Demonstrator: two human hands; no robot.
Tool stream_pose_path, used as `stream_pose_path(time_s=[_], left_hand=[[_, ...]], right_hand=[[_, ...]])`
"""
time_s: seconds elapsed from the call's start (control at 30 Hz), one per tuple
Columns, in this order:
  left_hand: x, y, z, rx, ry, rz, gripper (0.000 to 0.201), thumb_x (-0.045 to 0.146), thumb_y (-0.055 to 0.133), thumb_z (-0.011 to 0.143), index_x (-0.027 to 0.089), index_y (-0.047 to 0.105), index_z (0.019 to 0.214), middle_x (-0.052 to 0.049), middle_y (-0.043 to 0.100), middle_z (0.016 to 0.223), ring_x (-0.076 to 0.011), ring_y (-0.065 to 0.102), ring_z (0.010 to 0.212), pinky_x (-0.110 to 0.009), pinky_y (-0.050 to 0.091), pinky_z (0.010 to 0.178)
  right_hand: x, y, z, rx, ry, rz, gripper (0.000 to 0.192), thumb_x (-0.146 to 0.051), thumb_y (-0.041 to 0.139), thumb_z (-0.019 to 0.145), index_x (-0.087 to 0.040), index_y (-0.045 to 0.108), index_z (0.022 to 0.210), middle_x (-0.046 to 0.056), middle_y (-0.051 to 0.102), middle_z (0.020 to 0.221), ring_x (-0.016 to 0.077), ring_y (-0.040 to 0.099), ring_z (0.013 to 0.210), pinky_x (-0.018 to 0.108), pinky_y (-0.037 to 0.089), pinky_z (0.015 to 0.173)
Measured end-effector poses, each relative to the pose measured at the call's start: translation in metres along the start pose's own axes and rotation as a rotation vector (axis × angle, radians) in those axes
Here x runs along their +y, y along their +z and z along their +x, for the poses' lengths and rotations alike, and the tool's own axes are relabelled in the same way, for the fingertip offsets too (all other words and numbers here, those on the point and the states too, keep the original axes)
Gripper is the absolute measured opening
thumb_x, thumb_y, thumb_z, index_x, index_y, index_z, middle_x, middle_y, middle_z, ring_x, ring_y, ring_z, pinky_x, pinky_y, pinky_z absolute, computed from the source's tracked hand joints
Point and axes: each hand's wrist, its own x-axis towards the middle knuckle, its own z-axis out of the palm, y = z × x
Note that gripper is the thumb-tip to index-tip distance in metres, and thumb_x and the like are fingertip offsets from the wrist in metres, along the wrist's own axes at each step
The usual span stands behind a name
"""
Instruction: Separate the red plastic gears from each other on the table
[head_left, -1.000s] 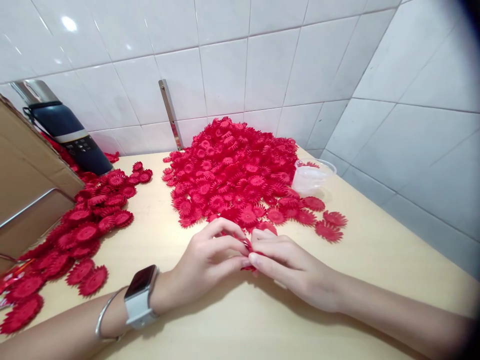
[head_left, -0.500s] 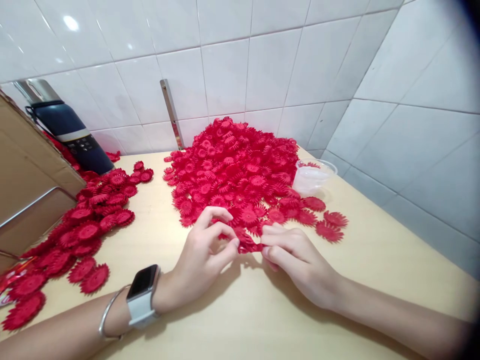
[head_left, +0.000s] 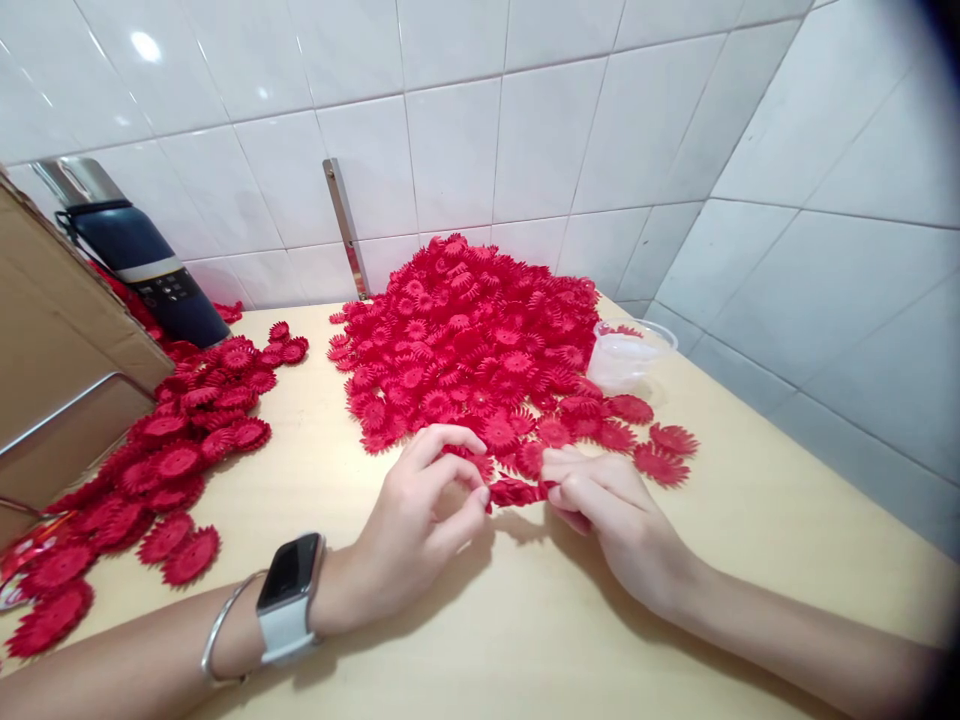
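Between my hands, just above the table, is a red fringed fabric flower piece (head_left: 517,491), seen nearly edge-on. My left hand (head_left: 433,495) pinches its left edge between thumb and fingertips, the other fingers curled above. On the opposite side my right hand (head_left: 611,505) has thumb and fingers closed on its right edge. Whether the piece is one layer or several cannot be made out. Right behind the hands rises a large heap of similar red flower pieces (head_left: 472,340). A smartwatch (head_left: 291,590) and a thin metal bangle (head_left: 217,640) sit on my left wrist.
A second spread of red pieces (head_left: 180,460) lies at the left, beside a cardboard box (head_left: 67,330) and a dark blue bottle (head_left: 150,260). A clear plastic tub (head_left: 630,355) stands right of the heap. White tiled walls (head_left: 457,140) close off the table's back and right.
Both hands have shifted slightly to the right with the flower piece still between them. It now looks flatter and more stretched out sideways.
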Motion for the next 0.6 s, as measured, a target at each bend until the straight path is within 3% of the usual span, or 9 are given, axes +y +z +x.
stream_pose_path(time_s=[0.33,0.6], left_hand=[[0.001,-0.001,0.0,0.014,-0.014,0.001,0.012,0.008,0.048,0.077,0.017,0.052,0.07,-0.005,0.047,0.097,-0.0157,0.05,0.09,-0.029,0.041,0.081],[0.0055,-0.0023,0.0005,0.02,0.025,0.019,0.013,0.008,0.045,0.078,0.016,0.052,0.072,-0.007,0.049,0.096,-0.017,0.05,0.091,-0.03,0.042,0.079]], right_hand=[[0.001,0.0007,0.0002,0.066,0.092,0.099,0.027,-0.021,0.035,0.067,-0.02,0.022,0.043,-0.002,0.029,0.046,0.0114,0.028,0.047,0.028,0.021,0.045],[0.0017,0.0007,-0.0006,0.079,0.064,0.096,0.027,-0.019,0.034,0.068,-0.02,0.022,0.044,-0.001,0.03,0.046,0.0115,0.029,0.047,0.028,0.021,0.045]])
